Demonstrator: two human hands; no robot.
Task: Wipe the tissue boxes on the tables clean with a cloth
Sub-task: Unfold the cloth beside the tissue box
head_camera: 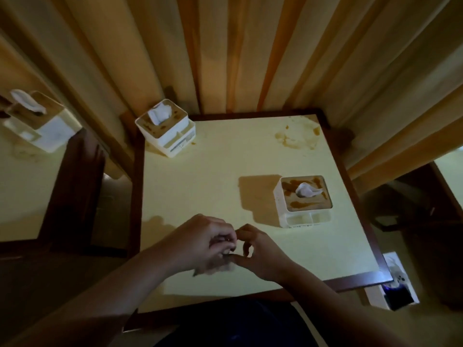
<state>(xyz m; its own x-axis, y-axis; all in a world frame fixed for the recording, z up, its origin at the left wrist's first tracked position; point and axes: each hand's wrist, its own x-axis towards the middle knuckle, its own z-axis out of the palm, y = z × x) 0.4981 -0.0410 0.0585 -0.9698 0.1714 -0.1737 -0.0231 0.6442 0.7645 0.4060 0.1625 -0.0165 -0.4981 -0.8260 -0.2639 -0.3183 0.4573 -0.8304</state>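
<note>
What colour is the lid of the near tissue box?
Tan-brown with darker brown stains, on a white body; near tissue box, head view.

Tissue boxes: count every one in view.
3: near box at the table's right, far box on its far-left corner, third box on the left table. Others may sit out of frame.

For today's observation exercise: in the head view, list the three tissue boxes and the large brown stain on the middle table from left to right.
Tissue box on the left table → tissue box at the middle table's far-left corner → brown stain → tissue box nearest the hands.
</note>
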